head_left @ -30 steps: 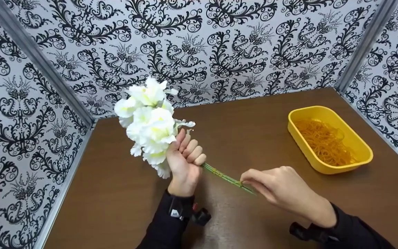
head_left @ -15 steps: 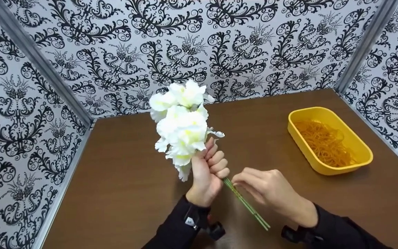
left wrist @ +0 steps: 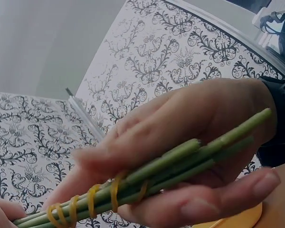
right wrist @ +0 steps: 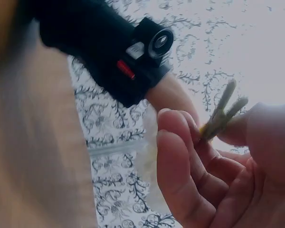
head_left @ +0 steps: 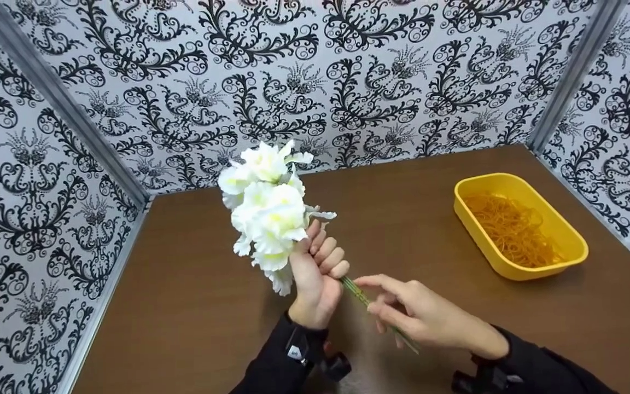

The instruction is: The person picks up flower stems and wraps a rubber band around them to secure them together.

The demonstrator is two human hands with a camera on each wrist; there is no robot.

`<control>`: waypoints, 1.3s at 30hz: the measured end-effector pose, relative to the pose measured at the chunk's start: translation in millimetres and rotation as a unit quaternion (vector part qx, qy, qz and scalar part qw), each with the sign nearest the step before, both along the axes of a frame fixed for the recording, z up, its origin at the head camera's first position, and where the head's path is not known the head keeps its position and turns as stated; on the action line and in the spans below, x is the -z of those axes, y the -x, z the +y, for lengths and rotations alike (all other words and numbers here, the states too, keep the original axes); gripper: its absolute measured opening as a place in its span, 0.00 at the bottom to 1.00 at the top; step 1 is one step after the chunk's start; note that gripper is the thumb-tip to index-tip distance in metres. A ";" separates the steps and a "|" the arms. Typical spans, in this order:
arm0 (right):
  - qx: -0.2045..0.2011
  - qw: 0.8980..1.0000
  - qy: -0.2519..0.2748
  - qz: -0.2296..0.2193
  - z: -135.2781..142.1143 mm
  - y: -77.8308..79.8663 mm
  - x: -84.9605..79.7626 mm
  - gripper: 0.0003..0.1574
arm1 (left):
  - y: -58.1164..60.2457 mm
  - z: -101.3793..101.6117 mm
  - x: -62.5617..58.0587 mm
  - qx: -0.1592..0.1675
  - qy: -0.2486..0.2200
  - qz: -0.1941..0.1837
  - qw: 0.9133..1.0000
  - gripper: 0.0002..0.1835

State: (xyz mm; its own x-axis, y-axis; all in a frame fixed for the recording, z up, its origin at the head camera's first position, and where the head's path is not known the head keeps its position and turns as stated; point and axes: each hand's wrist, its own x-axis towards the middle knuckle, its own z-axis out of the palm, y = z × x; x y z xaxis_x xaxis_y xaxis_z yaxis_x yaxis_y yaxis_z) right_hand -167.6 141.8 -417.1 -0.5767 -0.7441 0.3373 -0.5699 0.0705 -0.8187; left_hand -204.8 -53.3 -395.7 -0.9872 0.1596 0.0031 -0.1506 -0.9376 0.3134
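Observation:
A bunch of white artificial-looking flowers (head_left: 268, 210) leans up and left above the table. My left hand (head_left: 318, 273) grips its green stems (head_left: 351, 285) just below the blooms. A yellow rubber band (left wrist: 91, 202) winds several times around the stems in the left wrist view. My right hand (head_left: 430, 317) holds the lower stems between thumb and fingers, beside the band. Uneven stem ends (right wrist: 226, 102) stick out past these fingers in the right wrist view. Most of the left hand's grip is hidden from both wrist cameras.
A yellow plastic container (head_left: 528, 272) with many loose rubber bands (head_left: 512, 227) stands at the right of the brown table (head_left: 200, 306). Patterned black-and-white panels (head_left: 293, 82) enclose the back and sides.
The bouquet and left hand moved right, then slightly back left. My right hand slid from near the stem ends up toward the left hand, then spread its fingers around the stems.

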 end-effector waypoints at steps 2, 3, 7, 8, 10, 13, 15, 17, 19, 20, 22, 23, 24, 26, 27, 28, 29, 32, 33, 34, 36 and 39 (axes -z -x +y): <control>-0.017 0.999 0.002 -0.033 0.4 -1.3 0.7 0.28 | 0.7 -0.2 1.3 0.003 -0.011 -0.002 1.000 0.26; -0.019 0.999 0.000 -0.043 0.5 -1.8 1.1 0.29 | 0.8 -0.3 1.7 0.005 -0.015 -0.002 1.000 0.26; -0.016 0.998 -0.014 -0.057 -0.8 -1.4 3.3 0.31 | 1.8 -1.2 2.2 0.010 -0.019 0.002 1.000 0.26; -0.016 0.998 -0.015 -0.061 -1.3 -0.8 3.8 0.31 | 2.1 -1.2 2.2 0.011 -0.017 0.002 1.000 0.26; -0.023 0.997 -0.015 -0.070 -1.9 0.6 4.5 0.30 | 2.8 -1.0 2.3 0.017 -0.013 0.003 1.000 0.25; -0.037 0.996 -0.013 -0.085 -2.2 3.2 4.8 0.26 | 3.7 -0.3 2.2 0.033 -0.009 0.005 0.999 0.25; -0.045 0.995 -0.012 -0.093 -2.4 5.1 4.8 0.23 | 4.2 0.0 2.6 0.047 -0.004 0.005 0.999 0.25; -0.044 0.995 -0.014 -0.088 -2.3 6.9 5.1 0.19 | 4.5 0.1 2.9 0.062 0.001 0.003 0.998 0.24; -0.035 0.997 -0.018 -0.069 -2.1 8.3 5.8 0.15 | 4.6 -0.2 3.3 0.079 0.008 0.003 0.997 0.24; -0.028 0.998 -0.020 -0.052 -2.1 8.8 6.4 0.13 | 5.0 -0.2 3.8 0.087 0.012 0.004 0.996 0.23; -0.014 0.999 -0.025 -0.017 -2.3 9.5 7.6 0.10 | 5.7 -0.1 4.4 0.104 0.020 0.003 0.994 0.22; -0.006 1.000 -0.028 -0.001 -2.4 9.7 8.1 0.09 | 6.1 0.0 4.5 0.110 0.025 0.003 0.994 0.21; -0.003 1.000 -0.028 0.009 -2.7 9.9 8.6 0.08 | 6.7 0.2 4.6 0.115 0.031 0.002 0.993 0.19; 0.002 0.999 -0.029 0.015 -3.0 10.5 9.4 0.06 | 8.2 0.7 4.9 0.121 0.042 -0.001 0.992 0.17; 0.003 1.000 -0.029 0.008 -2.9 10.7 9.7 0.06 | 8.6 0.8 5.0 0.121 0.050 -0.004 0.991 0.16; 0.005 1.000 -0.029 0.001 -2.6 10.9 10.1 0.06 | 9.2 0.9 4.9 0.120 0.061 -0.004 0.991 0.15; 0.008 0.999 -0.030 -0.012 -2.1 10.9 10.4 0.06 | 9.9 1.0 4.9 0.120 0.071 -0.005 0.990 0.13; 0.010 0.997 -0.029 -0.067 0.2 9.9 11.5 0.07 | 11.4 0.2 5.4 0.125 0.115 0.003 0.985 0.09; 0.010 0.996 -0.027 -0.084 0.7 9.4 11.9 0.08 | 12.0 -0.2 5.6 0.129 0.136 0.010 0.982 0.08; 0.011 0.995 -0.025 -0.100 1.0 9.0 12.5 0.08 | 12.5 -0.8 5.8 0.132 0.160 0.019 0.978 0.07; 0.008 0.992 -0.015 -0.127 0.7 8.8 13.8 0.09 | 12.9 -2.4 6.3 0.139 0.214 0.038 0.966 0.07; 0.012 0.990 -0.004 -0.141 -1.5 10.3 16.1 0.09 | 14.2 -4.8 8.0 0.138 0.305 0.077 0.939 0.15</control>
State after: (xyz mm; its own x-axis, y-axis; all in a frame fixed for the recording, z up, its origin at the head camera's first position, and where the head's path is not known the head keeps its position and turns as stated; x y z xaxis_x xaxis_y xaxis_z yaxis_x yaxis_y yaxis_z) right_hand -177.8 140.3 -433.2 -0.6650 -0.7305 0.1555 -0.3172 0.0878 -0.9443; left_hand -219.0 -58.1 -403.6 -0.9031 0.4283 -0.0317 -0.2701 -0.5091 0.8172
